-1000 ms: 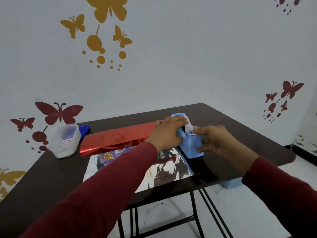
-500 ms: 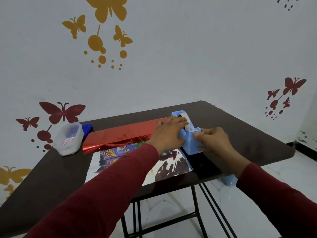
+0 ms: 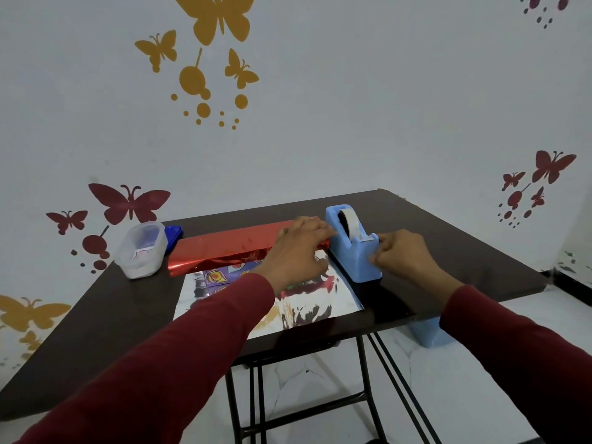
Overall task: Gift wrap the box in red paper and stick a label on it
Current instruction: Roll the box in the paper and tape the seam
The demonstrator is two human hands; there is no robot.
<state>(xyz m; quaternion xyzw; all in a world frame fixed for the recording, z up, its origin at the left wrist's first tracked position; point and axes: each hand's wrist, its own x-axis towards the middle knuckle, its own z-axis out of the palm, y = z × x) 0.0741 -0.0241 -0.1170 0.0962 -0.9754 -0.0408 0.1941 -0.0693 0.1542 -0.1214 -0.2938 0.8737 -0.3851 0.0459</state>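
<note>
**Foil over the box, tape about to come off the roll**

The red paper point(image 3: 230, 248) was thin metallic foil, red on one face and mirror-silver on the other, and it looked light, slick and quick to crease or spring back unless pinned. It lay at the middle of the dark table point(image 3: 96, 315), its far part folded over as a long red band and the silver flap point(image 3: 307, 310) spread toward six o'clock. The box point(image 3: 224, 275) showed only as a strip of patterned purple between band and flap; I judged it light card, best steadied by pressing flat on top through the foil rather than gripping an edge.

The left hand point(image 3: 298, 251) rested on the right end of the red band, fingers bent down onto it and reaching toward the blue tape dispenser point(image 3: 352, 248) just at its three o'clock. The right hand point(image 3: 402, 254) was at the dispenser's near end by the cutter, fingers curled together as if pinching the tape end, though I could not make out the tape itself. The two hands sat apart, the dispenser between them.

At nine o'clock stood a clear plastic tub point(image 3: 141, 249) with a blue lid point(image 3: 173, 237) behind it.
</note>
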